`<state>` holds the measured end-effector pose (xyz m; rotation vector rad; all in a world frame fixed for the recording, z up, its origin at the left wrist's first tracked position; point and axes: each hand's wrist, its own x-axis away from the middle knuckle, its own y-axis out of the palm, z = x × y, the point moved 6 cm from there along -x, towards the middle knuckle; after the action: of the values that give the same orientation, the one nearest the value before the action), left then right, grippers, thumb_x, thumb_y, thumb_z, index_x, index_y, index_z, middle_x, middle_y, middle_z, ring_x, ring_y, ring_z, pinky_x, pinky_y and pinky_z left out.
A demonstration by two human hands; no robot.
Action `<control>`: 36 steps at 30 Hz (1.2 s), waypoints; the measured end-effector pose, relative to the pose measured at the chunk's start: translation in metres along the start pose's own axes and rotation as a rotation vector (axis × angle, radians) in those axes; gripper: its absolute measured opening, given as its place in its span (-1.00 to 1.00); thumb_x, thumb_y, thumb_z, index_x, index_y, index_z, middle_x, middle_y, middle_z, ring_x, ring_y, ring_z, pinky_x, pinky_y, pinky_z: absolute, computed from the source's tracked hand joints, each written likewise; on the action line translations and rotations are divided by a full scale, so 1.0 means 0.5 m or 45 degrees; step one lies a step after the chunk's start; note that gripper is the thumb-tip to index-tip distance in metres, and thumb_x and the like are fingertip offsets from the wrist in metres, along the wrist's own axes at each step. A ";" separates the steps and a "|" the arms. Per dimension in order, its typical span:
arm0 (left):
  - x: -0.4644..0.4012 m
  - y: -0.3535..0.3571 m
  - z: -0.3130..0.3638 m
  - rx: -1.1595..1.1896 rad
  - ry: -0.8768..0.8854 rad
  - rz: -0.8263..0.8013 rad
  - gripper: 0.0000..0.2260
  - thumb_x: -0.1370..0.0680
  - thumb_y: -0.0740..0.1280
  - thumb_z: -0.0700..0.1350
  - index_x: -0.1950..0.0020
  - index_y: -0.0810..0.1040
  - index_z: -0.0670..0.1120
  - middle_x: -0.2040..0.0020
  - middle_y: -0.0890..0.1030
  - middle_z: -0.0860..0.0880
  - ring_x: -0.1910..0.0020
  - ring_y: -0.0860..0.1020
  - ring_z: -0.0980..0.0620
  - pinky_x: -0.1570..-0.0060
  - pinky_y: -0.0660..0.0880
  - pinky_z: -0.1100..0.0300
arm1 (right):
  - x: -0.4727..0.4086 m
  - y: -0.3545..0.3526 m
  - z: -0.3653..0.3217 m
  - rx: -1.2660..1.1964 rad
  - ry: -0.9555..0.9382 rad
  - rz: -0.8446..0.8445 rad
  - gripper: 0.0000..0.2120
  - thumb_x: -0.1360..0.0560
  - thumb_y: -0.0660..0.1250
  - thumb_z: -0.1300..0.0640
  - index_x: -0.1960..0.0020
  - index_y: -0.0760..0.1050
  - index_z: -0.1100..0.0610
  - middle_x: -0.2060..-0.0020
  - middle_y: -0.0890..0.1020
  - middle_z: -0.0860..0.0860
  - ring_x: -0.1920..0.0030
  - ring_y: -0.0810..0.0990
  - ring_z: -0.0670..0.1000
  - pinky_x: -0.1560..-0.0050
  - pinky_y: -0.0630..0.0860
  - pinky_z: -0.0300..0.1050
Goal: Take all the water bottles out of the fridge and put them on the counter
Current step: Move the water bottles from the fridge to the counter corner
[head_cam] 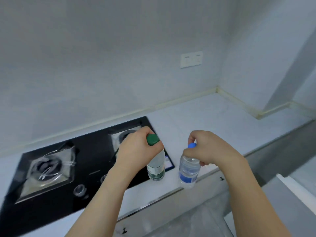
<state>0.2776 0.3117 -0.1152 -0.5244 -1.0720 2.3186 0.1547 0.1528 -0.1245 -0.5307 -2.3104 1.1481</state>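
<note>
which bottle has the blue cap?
The shorter bottle held by the right hand, blue label too; the left hand grips the taller green-capped bottle.

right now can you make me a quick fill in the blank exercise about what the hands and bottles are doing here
1. The left hand grips the bottle with the ____ cap.
2. The right hand holds the neck of the bottle with the ____ cap.
3. Both bottles stand at the front edge of the white ____, not on the floor.
4. Left of the bottles lies a black ____ with two burners.

Missing words: green; blue; counter; stove
</note>
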 end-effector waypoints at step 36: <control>0.291 -0.508 -0.615 -0.102 -0.918 0.717 -0.85 -0.38 0.36 0.05 0.20 0.44 0.03 0.35 0.56 0.05 0.31 0.53 0.04 0.40 0.37 0.19 | -0.078 0.487 -0.816 0.345 -1.044 -0.559 -0.84 -0.33 0.38 -0.03 0.16 0.43 -0.05 0.24 0.59 -0.09 0.26 0.60 -0.01 0.21 0.57 -0.04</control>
<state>0.4056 0.7166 -0.1219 0.0227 -1.4807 3.0902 0.4560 0.5223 -0.1214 0.6454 -2.6250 1.5928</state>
